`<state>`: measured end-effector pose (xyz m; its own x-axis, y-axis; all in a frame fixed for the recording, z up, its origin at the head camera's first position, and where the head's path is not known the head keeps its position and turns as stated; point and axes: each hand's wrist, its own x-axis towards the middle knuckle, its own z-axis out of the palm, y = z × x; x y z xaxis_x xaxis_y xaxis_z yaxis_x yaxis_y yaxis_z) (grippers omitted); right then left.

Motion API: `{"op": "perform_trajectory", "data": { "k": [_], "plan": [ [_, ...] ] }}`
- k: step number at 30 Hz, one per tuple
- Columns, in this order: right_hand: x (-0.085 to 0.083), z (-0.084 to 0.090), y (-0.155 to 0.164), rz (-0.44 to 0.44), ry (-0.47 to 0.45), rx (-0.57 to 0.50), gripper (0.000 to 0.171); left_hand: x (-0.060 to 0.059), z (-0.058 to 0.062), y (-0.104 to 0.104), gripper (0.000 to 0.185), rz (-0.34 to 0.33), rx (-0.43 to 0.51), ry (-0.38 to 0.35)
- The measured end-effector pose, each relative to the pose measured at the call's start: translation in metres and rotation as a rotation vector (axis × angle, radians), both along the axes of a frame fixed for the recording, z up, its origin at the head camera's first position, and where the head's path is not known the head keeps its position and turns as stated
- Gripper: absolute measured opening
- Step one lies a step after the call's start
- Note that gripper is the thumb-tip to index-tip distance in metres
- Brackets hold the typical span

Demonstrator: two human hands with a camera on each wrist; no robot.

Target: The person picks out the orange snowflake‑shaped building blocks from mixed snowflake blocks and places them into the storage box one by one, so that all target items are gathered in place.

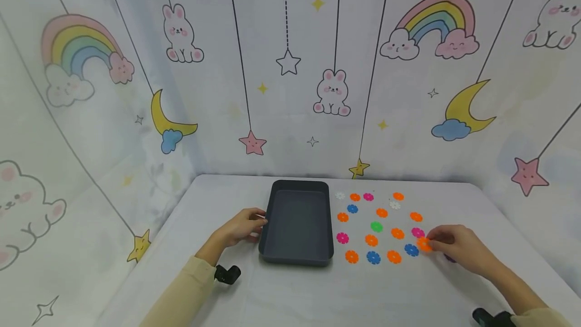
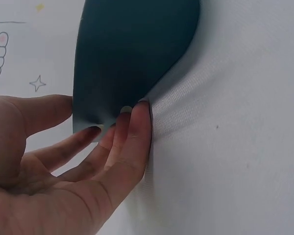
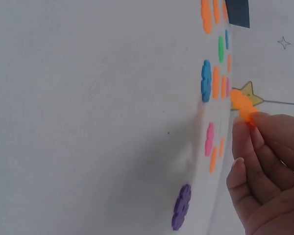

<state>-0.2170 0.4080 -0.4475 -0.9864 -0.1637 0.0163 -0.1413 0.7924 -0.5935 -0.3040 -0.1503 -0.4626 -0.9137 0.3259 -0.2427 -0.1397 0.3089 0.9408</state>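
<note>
While the right hand [image 1: 458,247] pinches an orange flower disc [image 1: 424,244] between thumb and fingertips, just right of the dark grey tray [image 1: 297,256] and at the near right edge of the scattered discs, a purple disc [image 3: 181,207] lies on the white table [image 1: 317,296] under that hand. Left hand [image 1: 240,227] sits against the tray's left wall, fingers [image 2: 132,132] straight, tips touching it, gripping nothing. Right of the tray lie more orange, blue, pink and white discs, with a green disc [image 1: 376,226] mid-cluster.

dark grey tray [image 1: 296,258], orange flower piece [image 1: 424,244]
</note>
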Motion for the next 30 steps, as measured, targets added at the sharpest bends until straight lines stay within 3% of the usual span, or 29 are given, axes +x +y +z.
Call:
{"op": "perform_trajectory", "data": {
  "k": [11, 20, 30],
  "plan": [
    [-0.006, 0.005, -0.028, 0.042, 0.018, -0.168, 0.021, -0.002, 0.001, 0.001, 0.045, -0.004, 0.042, -0.016],
    [-0.012, 0.004, -0.062, 0.043, -0.010, -0.227, 0.026, -0.001, 0.001, 0.001, 0.043, 0.010, 0.037, -0.028],
    [-0.018, -0.004, -0.094, 0.110, -0.023, -0.319, 0.023, 0.001, -0.002, 0.001, 0.042, 0.020, 0.026, -0.030]
  ]
}}
